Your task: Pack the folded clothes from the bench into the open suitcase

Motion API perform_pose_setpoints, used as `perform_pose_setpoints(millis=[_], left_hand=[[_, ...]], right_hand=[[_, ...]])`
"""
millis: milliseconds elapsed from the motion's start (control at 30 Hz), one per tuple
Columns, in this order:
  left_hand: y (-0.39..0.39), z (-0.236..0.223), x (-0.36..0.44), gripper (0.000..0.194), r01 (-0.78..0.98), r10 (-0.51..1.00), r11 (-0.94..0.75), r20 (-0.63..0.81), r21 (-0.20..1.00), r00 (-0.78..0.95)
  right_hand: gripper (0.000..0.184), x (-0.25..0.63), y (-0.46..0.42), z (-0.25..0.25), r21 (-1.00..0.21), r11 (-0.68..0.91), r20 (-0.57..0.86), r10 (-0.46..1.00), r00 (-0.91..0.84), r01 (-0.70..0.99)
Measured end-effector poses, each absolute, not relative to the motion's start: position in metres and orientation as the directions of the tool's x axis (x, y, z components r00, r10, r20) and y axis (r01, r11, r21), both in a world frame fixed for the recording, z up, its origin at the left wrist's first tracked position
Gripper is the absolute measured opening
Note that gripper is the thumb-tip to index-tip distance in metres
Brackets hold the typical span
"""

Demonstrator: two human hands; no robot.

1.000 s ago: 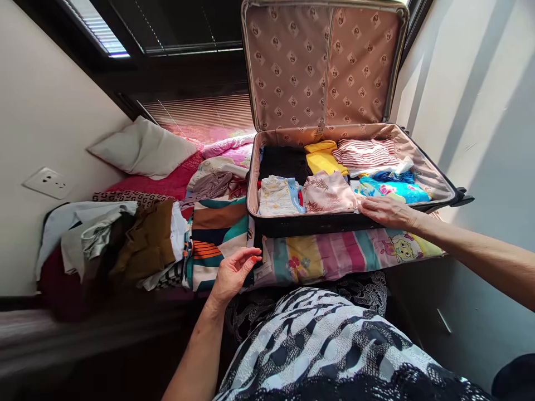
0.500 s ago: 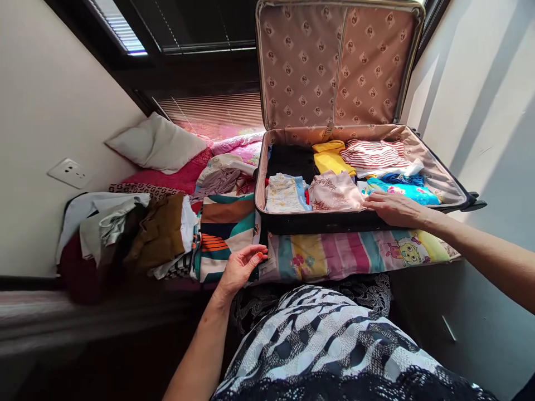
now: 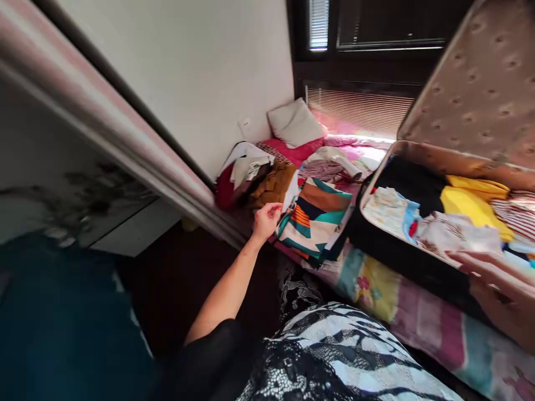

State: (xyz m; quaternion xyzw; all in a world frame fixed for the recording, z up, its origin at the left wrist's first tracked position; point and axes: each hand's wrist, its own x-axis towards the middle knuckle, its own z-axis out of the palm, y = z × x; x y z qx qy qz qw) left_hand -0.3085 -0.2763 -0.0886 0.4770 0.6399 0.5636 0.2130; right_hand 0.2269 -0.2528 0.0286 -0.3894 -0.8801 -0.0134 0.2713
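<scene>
My left hand is beside the left edge of a folded multicoloured geometric-print cloth. Its fingers are curled together, with nothing visible in them. Just beyond it lie brown clothes in a heap. At the front rim of the open suitcase is my right hand, blurred, fingers stretched out. It is close to a folded pale pink garment; whether it touches this I cannot tell. A light printed garment, a yellow garment and black clothing lie in the suitcase.
The suitcase stands on a striped quilt by the window. A pillow leans near the wall at the back, with rumpled clothes in front. A curtain hangs at left; dark floor lies below.
My view has swung to the left. My left hand has gone from the cloth's right side to its left, its fingers more curled. My right hand remains by the suitcase's front rim.
</scene>
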Motion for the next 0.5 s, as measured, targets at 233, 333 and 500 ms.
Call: perform_pose_setpoints(millis=[233,333,500], left_hand=[[-0.255,-0.084,-0.422,0.025,0.616,0.668,0.065,0.425,0.785,-0.611],[-0.244,-0.078,-0.465,0.022,0.593,0.627,0.17,0.378,0.787,-0.682],[-0.228,-0.074,-0.517,0.027,0.559,0.641,0.26,0.292,0.787,-0.709]], right_hand=[[0.03,-0.006,-0.223,0.039,-0.704,0.657,0.305,0.621,-0.722,0.268],[0.036,-0.085,-0.179,0.027,-0.831,0.485,0.116,0.63,-0.768,0.272],[0.046,-0.215,-0.117,0.023,-0.66,0.609,0.048,0.619,-0.784,0.44]])
